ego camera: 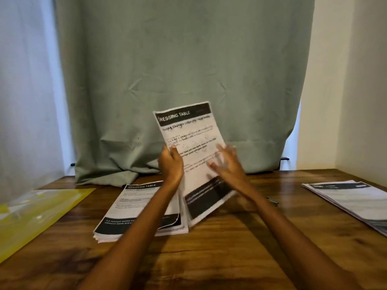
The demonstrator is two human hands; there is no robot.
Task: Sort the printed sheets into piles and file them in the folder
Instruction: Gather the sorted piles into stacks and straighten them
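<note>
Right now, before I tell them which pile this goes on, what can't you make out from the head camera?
- Held sheets, head view: motion blur smears the body text; only the heading "DRESSING TABLE" reads.
- Right hand: blurred, so contact with the paper is unclear.
- Middle pile: left forearm covers part.
- Right pile: frame edge cuts it; print too small.
- Yellow folder: cut off at left; glare hides contents.

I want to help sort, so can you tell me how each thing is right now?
held sheets: lifted, tilted, bottom edge on the table.
left hand: grips the held sheets' left edge.
right hand: open, fingers spread, blurred, at the sheets' face.
middle pile: lying flat, top corner curled.
right pile: flat, fanned.
yellow folder: lying flat.
</note>
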